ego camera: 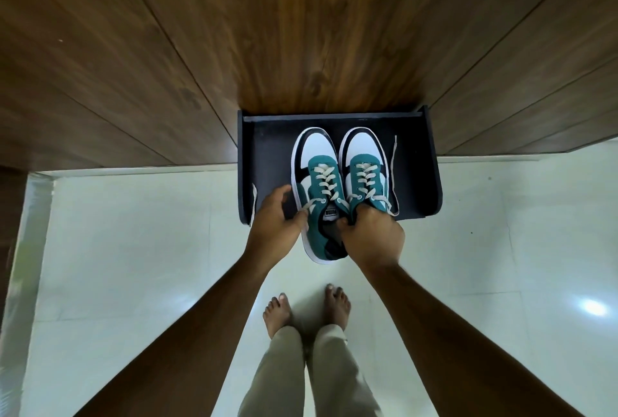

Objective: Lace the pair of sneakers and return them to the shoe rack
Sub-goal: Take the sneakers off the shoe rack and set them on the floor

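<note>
Two teal, white and black sneakers with cream laces lie side by side, toes away from me, on the black shoe rack (421,162). The left sneaker (316,182) sticks out over the rack's front edge at its heel. My left hand (277,219) rests against its outer side, fingers curled near a loose lace end. My right hand (374,236) grips the collars of both shoes where they meet, covering the heel of the right sneaker (363,166). A loose lace (394,162) trails over the rack to the right of that sneaker.
The rack stands on a glossy white tiled floor (133,249) against a dark wooden wall (301,32). My bare feet (307,309) and beige trousers are directly below the rack. Another lace end hangs over the rack's left edge.
</note>
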